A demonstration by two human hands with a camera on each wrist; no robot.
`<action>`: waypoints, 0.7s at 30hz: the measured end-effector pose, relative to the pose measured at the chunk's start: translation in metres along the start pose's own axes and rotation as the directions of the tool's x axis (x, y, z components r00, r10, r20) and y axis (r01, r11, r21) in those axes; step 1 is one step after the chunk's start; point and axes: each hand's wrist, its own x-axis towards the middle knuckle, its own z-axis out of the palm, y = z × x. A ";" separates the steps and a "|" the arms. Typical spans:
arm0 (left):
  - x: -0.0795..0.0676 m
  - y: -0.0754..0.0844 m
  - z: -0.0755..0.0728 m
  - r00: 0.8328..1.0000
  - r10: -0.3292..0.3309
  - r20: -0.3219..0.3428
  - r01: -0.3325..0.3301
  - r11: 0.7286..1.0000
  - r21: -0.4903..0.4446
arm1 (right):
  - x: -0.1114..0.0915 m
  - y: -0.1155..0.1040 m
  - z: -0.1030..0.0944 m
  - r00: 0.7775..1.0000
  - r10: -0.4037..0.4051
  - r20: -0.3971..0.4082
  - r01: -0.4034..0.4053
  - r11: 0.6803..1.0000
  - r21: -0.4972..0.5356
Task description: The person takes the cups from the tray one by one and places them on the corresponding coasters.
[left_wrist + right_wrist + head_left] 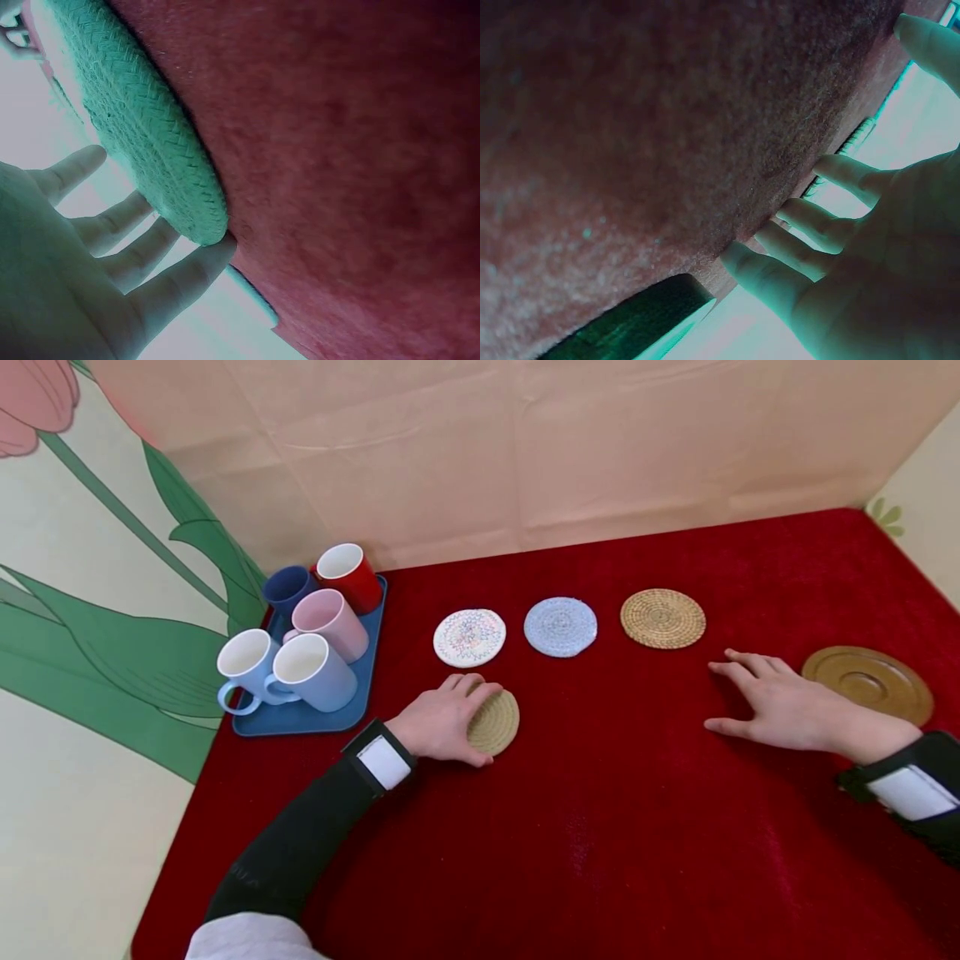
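Observation:
My left hand [442,720] grips a round woven straw coaster [501,724], thumb at its near edge and forefinger at its far edge. Other fingers lie along the rim, and the palm hides the coaster's left side. Seen from the left wrist, the coaster [142,112] shows a braided rim close over the cloth, with the little finger at its lower end. My right hand [795,706] is spread low over the table, holding nothing. Just beyond its wrist sits a brown round wooden plate [888,681], whose dark edge [630,322] shows in the right wrist view.
A white patterned coaster [469,637], a light blue one [560,627] and a tan woven one [662,618] form a row farther back. At left, a blue tray [352,714] carries several mugs, including a pink mug [341,627]. Red cloth [600,827] covers the table.

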 end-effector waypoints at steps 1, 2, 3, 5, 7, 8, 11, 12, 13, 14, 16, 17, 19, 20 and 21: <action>-0.001 0.000 0.000 1.000 -0.002 -0.003 0.002 1.000 -0.001 | 0.000 0.000 0.000 1.000 0.000 0.002 0.000 1.000 0.000; -0.002 -0.001 0.000 1.000 -0.005 -0.003 0.005 1.000 -0.001 | 0.000 0.000 0.000 1.000 0.000 0.002 0.000 1.000 0.001; -0.002 -0.001 0.000 1.000 -0.007 -0.003 0.007 1.000 -0.002 | 0.000 0.000 0.000 1.000 -0.001 0.003 0.001 1.000 0.002; -0.003 -0.001 0.000 1.000 -0.010 -0.005 0.010 1.000 -0.003 | 0.000 0.000 0.000 1.000 0.002 0.005 -0.002 1.000 0.004; -0.004 -0.002 0.000 1.000 -0.011 -0.008 0.011 1.000 -0.006 | 0.000 0.000 0.000 1.000 0.005 0.006 -0.005 1.000 0.005; -0.005 -0.002 0.000 1.000 -0.013 -0.006 0.013 1.000 -0.005 | 0.000 0.000 0.000 1.000 0.003 0.006 -0.003 1.000 0.003; -0.006 -0.003 0.000 1.000 -0.018 -0.010 0.018 1.000 -0.012 | -0.001 -0.001 -0.001 1.000 0.003 0.003 -0.003 1.000 0.000; -0.006 -0.004 0.000 1.000 -0.019 -0.010 0.019 1.000 -0.015 | -0.001 -0.001 -0.001 1.000 0.002 0.001 -0.002 1.000 -0.002; -0.007 -0.004 0.000 1.000 -0.023 -0.008 0.023 1.000 -0.017 | -0.001 -0.001 -0.001 1.000 0.000 0.000 0.000 1.000 -0.004; -0.007 -0.005 0.000 1.000 -0.028 -0.005 0.028 0.999 -0.018 | -0.001 -0.001 0.000 1.000 -0.002 -0.001 0.002 1.000 -0.006; -0.008 -0.006 0.000 0.999 -0.033 0.000 0.033 0.999 -0.024 | -0.001 -0.001 -0.001 1.000 -0.001 -0.003 0.001 1.000 -0.006; -0.008 -0.007 0.000 0.999 -0.035 0.003 0.035 0.999 -0.027 | -0.001 -0.002 0.000 1.000 -0.001 -0.004 0.001 1.000 -0.005; -0.009 -0.008 0.000 0.999 -0.041 0.011 0.041 0.999 -0.031 | -0.001 -0.002 0.000 1.000 -0.001 -0.004 0.001 1.000 -0.002; -0.010 -0.009 0.000 0.999 -0.041 0.011 0.041 0.999 -0.034 | -0.001 -0.002 0.000 1.000 0.000 -0.005 0.000 1.000 0.000; -0.010 -0.010 0.000 0.999 -0.041 0.011 0.041 0.999 -0.036 | -0.001 -0.002 -0.001 1.000 0.002 -0.005 -0.002 1.000 0.002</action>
